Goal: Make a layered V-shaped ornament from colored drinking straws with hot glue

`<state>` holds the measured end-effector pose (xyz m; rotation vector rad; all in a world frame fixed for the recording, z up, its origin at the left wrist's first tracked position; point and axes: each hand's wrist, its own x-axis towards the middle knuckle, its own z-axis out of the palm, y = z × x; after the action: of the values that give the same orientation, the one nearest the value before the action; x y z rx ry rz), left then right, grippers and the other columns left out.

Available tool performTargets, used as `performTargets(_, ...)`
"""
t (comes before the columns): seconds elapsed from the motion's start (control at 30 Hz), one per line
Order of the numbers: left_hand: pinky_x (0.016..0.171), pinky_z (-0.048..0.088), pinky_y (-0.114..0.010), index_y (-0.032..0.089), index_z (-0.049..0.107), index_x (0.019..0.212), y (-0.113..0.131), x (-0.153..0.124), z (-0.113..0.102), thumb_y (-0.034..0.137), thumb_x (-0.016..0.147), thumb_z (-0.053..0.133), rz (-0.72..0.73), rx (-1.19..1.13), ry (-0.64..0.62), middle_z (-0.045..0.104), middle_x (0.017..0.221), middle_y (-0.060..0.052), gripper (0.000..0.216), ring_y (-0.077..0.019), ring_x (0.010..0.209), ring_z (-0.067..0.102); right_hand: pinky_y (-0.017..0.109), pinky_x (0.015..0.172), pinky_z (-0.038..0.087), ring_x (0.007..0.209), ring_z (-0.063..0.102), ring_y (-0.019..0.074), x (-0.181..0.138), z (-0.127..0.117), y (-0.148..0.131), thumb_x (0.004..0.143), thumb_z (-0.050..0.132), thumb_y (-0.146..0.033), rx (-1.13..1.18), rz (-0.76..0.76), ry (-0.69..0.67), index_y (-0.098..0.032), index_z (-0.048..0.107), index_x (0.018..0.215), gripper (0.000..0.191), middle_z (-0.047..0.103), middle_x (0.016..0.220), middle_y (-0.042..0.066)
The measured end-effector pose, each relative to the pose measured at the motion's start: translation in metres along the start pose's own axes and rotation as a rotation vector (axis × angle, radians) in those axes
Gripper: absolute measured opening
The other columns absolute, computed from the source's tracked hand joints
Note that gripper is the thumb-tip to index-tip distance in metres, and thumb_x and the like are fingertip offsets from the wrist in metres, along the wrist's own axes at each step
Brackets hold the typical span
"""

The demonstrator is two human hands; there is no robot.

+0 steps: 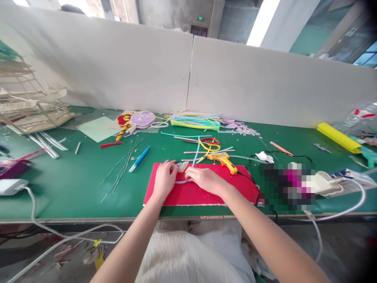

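Both my hands rest on a red foam sheet [203, 192] at the near edge of the green table [73, 184]. My left hand [164, 180] lies with fingers bent, its fingertips pressing a small piece made of short coloured straw sections [180, 166]. My right hand [204, 179] is curled, fingertips pinching a pale blue straw [195, 155] that runs from the piece away across the table. A yellow hot-glue gun [223, 160] lies just right of my right hand, on the sheet's far edge.
A bundle of coloured straws [196, 120] lies at the back, loose straws and red and yellow rings [209, 144] before it. A blue pen [139, 158] and thin wires [120, 169] lie left. A wooden stick model [29, 106] stands far left, a yellow box [338, 137] far right.
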<state>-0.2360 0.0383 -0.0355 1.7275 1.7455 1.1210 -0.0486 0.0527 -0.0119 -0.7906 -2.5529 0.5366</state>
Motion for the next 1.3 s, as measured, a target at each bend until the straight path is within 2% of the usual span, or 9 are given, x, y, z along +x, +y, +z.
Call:
performTargets(0.23,0.095,0.041,-0.039,0.02,0.06,0.074,-0.003,0.0,-0.002,0.029,0.082,0.045,0.002,-0.037,0.024,0.066,0.11,-0.009,0.019,-0.0247,0.109,0.056,0.023,0.06,0.038,0.071,0.059,0.0142,-0.004,-0.008,-0.003,0.09,0.046,-0.02,-0.062,0.004,-0.001,-0.026,0.062,0.092,0.017,0.063,0.089,0.0)
performTargets(0.43,0.091,0.043,-0.037,0.02,0.058,0.071,0.003,-0.001,-0.003,0.028,0.081,0.045,-0.001,-0.043,0.031,0.067,0.106,-0.008,0.018,-0.0237,0.1,0.058,0.025,0.065,0.041,0.076,0.059,0.0152,0.0,-0.01,-0.006,0.091,0.045,-0.021,-0.076,0.013,-0.039,-0.025,0.063,0.092,0.019,0.063,0.091,0.001)
performTargets(0.63,0.091,0.042,-0.037,0.02,0.059,0.07,0.006,-0.002,-0.004,0.027,0.08,0.044,-0.001,-0.045,0.037,0.067,0.102,-0.008,0.019,-0.0232,0.101,0.058,0.026,0.069,0.043,0.076,0.06,0.0151,0.004,-0.013,-0.011,0.088,0.049,-0.021,0.044,0.05,-0.032,-0.025,0.066,0.086,0.017,0.064,0.089,0.001)
performTargets(0.87,0.091,0.042,-0.036,0.021,0.056,0.068,0.006,-0.003,-0.004,0.026,0.08,0.044,-0.004,-0.034,0.031,0.066,0.104,-0.008,0.018,-0.0237,0.101,0.057,0.026,0.071,0.044,0.079,0.061,0.0156,0.006,-0.015,-0.012,0.09,0.047,-0.022,-0.011,0.075,-0.068,-0.025,0.065,0.088,0.019,0.063,0.092,0.001)
performTargets(1.3,0.089,0.042,-0.035,0.02,0.056,0.068,0.008,-0.003,-0.005,0.024,0.08,0.044,-0.011,-0.015,0.027,0.066,0.101,-0.008,0.018,-0.0237,0.098,0.058,0.028,0.076,0.044,0.085,0.06,0.0167,0.018,-0.011,-0.008,0.089,0.048,-0.017,0.023,0.072,-0.063,-0.022,0.063,0.088,0.015,0.061,0.097,0.003)
